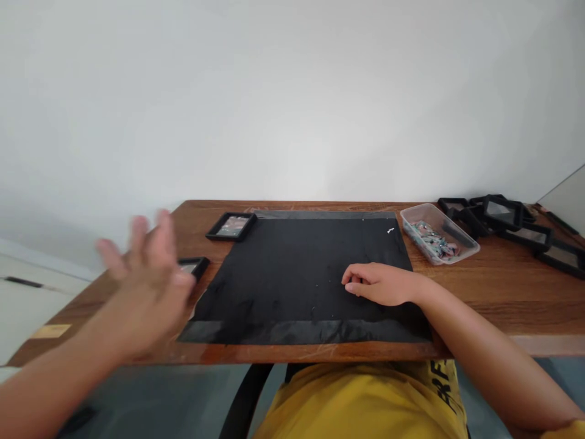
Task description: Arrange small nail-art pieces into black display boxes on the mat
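Observation:
My left hand point(148, 283) is raised over the left side of the table, smeared by motion, its fingers spread and nothing visible in it. Partly behind it, a black frame point(196, 267) with a clear pane lies on the wood. Farther back is a second black frame point(231, 226), beside the left edge of the black mat point(283, 274). Resting on the right part of that mat is my right hand point(381, 283), loosely closed with its fingers curled under and no object showing in them.
A clear plastic tub point(470, 249) with small colourful packets point(434, 239) stands right of the mat. Several more black frames point(503, 212) are heaped at the back right of the wooden table point(498, 299). A white wall point(292, 110) rises behind. White scraps point(390, 230) lie on the mat.

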### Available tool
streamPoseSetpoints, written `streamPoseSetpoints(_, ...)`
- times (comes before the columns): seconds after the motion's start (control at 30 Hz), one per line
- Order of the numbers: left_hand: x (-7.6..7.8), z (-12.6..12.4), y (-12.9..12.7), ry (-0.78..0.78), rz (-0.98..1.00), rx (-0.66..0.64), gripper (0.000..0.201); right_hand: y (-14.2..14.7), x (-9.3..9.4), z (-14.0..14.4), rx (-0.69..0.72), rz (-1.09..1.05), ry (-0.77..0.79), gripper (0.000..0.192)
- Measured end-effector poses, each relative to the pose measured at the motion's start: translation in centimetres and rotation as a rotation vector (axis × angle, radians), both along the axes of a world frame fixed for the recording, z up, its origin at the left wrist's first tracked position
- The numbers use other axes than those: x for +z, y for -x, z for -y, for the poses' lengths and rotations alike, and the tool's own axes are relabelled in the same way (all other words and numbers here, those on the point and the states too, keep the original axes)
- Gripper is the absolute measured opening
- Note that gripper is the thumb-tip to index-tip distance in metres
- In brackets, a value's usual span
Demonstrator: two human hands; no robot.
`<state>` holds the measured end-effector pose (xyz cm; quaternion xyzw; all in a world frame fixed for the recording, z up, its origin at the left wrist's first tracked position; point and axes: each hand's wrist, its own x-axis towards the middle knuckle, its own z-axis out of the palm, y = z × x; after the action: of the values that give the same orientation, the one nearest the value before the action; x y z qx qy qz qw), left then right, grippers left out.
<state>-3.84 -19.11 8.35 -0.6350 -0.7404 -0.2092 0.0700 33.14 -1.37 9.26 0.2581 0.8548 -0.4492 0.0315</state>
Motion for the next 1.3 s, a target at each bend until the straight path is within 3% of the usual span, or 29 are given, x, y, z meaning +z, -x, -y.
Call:
streamPoseSetpoints(0.13, -2.3, -0.2, -7.7, -0.028, -0.045, -0.393, 0.091, 0.1, 0.0, 0.1, -0.004, -0.012, 0.003, 0.014)
streamPoseSetpoints(0.23, -4.5, -2.9, -12.7, -0.023, -0.006, -0.568, 0.098, 0.4, -0.4, 0.1, -0.057, -0.061, 0.003, 0.012)
streamPoseSetpoints(0.37, -6.1, -9.5, -17.7, -0.056, 0.135, -0.621, 0.099, 0.9, -1.3, -1.1, -0.207, -0.266, -0.011, 0.010)
streamPoseSetpoints(0.5, -5.4, -16.2, -22.3, -0.154, 0.437, -0.634, 0.094, 0.7, -1.8, -2.9, -0.521, -0.494, -0.005, 0.027)
streamPoseSetpoints(0.6, -4.9, -18.8, -25.2, -0.372, 0.673, -0.650, 0.081, 0.4, -1.8, -3.5, -0.696, -0.596, -0.062, 0.036)
streamPoseSetpoints(0.7, -5.9, -19.3, -26.4, -0.487, 0.754, -0.685, 0.072, 0.4, -1.9, -3.5, -0.736, -0.626, -0.137, 0.033)
streamPoseSetpoints(0.77, -7.0, -18.9, -26.5, -0.454, 0.793, -0.644, 0.072, 0.5, -2.2, -3.5, -0.750, -0.607, -0.181, 0.033)
streamPoseSetpoints(0.87, -8.1, -18.1, -26.3, -0.387, 0.791, -0.629, 0.088, 0.7, -2.3, -3.5, -0.785, -0.597, -0.216, 0.034)
streamPoseSetpoints(0.97, -8.0, -17.7, -26.3, -0.442, 0.715, -0.698, 0.104, 0.3, -1.6, -2.9, -0.779, -0.623, -0.292, 0.038)
streamPoseSetpoints(1.13, -7.3, -17.5, -26.7, -0.472, 0.671, -0.832, 0.109, -2.7, 0.9, -1.9, -0.782, -0.550, -0.710, 0.051)
streamPoseSetpoints(1.2, -7.3, -17.5, -26.9, -0.437, 0.757, -0.820, 0.102, -5.4, 1.7, -2.6, -0.943, -0.537, -0.897, 0.056)
streamPoseSetpoints(1.3, -7.5, -17.6, -27.1, -0.413, 0.871, -0.781, 0.096, -11.2, 2.2, -5.0, -1.335, -0.505, -1.058, 0.050)
